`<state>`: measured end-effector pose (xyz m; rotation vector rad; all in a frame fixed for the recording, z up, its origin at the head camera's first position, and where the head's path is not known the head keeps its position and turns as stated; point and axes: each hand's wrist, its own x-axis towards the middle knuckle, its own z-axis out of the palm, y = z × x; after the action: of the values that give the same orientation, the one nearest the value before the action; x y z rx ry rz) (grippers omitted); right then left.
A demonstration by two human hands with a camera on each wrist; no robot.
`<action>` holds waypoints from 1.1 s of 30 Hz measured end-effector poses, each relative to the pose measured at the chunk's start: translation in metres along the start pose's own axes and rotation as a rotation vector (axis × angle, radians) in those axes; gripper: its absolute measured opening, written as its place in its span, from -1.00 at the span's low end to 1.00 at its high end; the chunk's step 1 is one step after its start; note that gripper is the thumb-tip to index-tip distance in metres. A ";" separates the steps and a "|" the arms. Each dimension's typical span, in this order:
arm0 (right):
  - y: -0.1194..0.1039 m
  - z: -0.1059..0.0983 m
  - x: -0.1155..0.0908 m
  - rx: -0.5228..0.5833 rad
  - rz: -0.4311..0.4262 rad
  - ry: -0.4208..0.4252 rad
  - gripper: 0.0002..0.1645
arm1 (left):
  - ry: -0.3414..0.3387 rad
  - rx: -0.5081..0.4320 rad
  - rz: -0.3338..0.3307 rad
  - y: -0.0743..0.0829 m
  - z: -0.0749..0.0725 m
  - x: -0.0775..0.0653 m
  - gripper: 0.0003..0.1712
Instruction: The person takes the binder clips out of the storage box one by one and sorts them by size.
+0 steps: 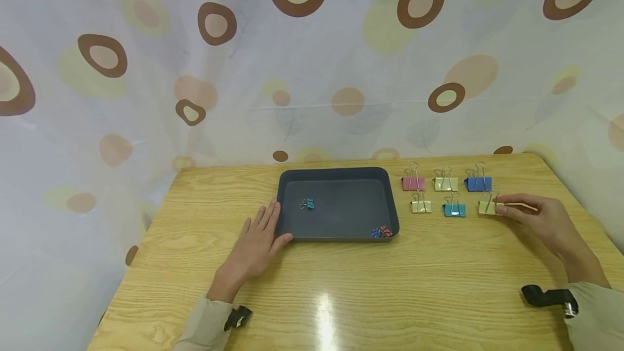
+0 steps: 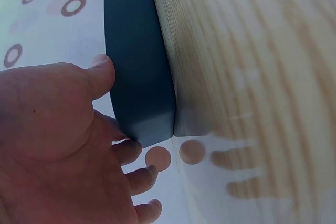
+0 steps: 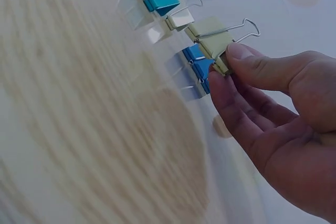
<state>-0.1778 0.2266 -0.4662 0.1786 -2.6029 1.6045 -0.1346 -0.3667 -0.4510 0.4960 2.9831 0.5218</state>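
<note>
Thumb and fingers pinching, your right hand (image 1: 548,223) grips a pale yellow binder clip (image 1: 487,208) well to the right of a dark gray tray (image 1: 341,205); whether that clip is lifted cannot be told. Your left hand (image 1: 254,244), its fingers extended and slightly apart, rests against the tray's left end, the thumb on its rim. Right of the tray, nearest your pinching fingers, a teal clip (image 1: 454,210) and a cream clip (image 1: 421,207) line up in the same row, handles raised. In the row beyond, also right of the tray, stand a blue clip (image 1: 479,184), a light yellow clip (image 1: 446,184) and a pink clip (image 1: 413,183). Inside the tray, a small teal clip (image 1: 309,204) lies left of the middle, while small blue and red clips (image 1: 386,231) bunch in the near right corner, too small to count. The wood-grain tabletop (image 1: 414,286) surrounds the tray, and behind it hangs a white sheet (image 1: 317,58) printed with brown, peach and yellow ovals. Beige sleeves (image 1: 207,321) cover your forearms.
</note>
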 end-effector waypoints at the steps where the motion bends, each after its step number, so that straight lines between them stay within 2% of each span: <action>1: 0.001 0.000 0.000 -0.016 0.002 0.001 -0.74 | 0.001 -0.001 0.000 0.000 0.000 0.000 -0.09; 6: 0.006 0.001 -0.001 -0.084 0.006 0.007 -0.71 | 0.004 -0.003 0.003 0.000 0.000 0.000 -0.09; 16: 0.009 0.004 -0.004 -0.152 -0.020 0.026 -0.66 | 0.008 0.003 0.010 0.000 0.001 -0.001 -0.09; 23: 0.006 0.007 -0.002 -0.264 -0.049 0.032 -0.66 | -0.003 0.006 0.005 -0.001 0.002 -0.001 -0.09; 33: 0.003 0.007 0.002 -0.280 -0.007 0.024 -0.59 | 0.018 -0.011 0.011 0.000 0.000 0.000 -0.09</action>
<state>-0.1806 0.2217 -0.4717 0.1486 -2.7655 1.2132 -0.1346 -0.3670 -0.4511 0.5098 2.9944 0.5453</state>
